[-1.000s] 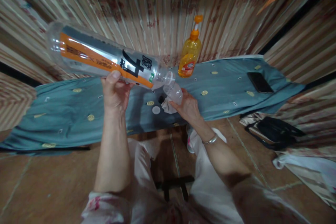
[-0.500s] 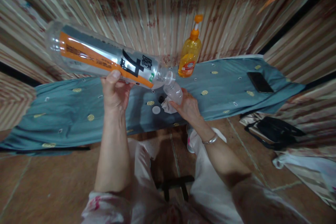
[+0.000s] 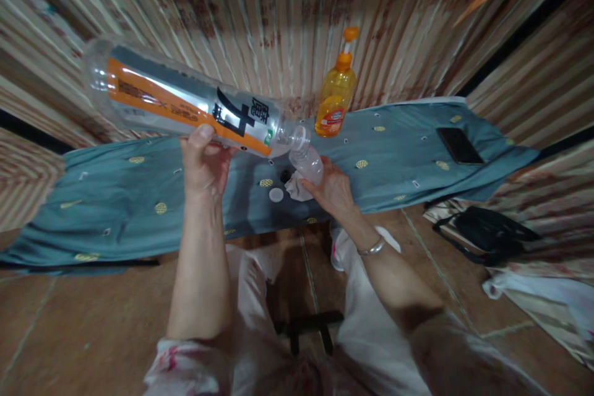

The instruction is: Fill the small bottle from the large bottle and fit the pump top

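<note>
My left hand (image 3: 206, 158) is closed round a large clear plastic bottle (image 3: 185, 102) with a silver and orange label. The bottle lies nearly level in the air, tipped so its neck points right and slightly down. Its mouth meets the mouth of a small clear bottle (image 3: 309, 162), which leans toward it in my right hand (image 3: 333, 189). Below the small bottle is a crumpled pale cloth (image 3: 297, 188). A white round cap (image 3: 276, 195) and a small dark cap (image 3: 284, 176) lie beside it. Whether liquid is flowing between the mouths I cannot tell.
A yellow pump bottle (image 3: 335, 99) with an orange top stands at the back of the cloth-covered table (image 3: 390, 161). Toward the right end lies a black phone (image 3: 459, 145). On the tiled floor at right is a black bag (image 3: 487, 232). Striped curtains hang behind.
Hardly anything differs. The large bottle's base has shifted very slightly to the right; both hands and the small bottle keep their places.
</note>
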Demonstrator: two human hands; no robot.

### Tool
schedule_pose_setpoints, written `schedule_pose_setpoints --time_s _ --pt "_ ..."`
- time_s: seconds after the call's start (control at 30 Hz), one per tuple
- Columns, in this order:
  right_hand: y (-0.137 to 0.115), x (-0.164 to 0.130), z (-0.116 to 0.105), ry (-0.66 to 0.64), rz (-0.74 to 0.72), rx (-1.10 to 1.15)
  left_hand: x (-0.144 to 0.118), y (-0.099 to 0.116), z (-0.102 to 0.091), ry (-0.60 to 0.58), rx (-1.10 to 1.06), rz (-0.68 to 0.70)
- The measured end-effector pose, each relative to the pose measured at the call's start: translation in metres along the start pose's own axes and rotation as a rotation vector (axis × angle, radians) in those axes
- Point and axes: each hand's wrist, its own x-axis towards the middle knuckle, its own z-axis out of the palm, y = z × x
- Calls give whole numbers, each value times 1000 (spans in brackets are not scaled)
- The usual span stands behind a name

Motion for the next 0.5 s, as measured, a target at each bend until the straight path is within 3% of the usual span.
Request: schedule_pose_setpoints --time_s 0.5 --pt "-5 1 -6 -35 27 5 1 0 2 28 -54 18"
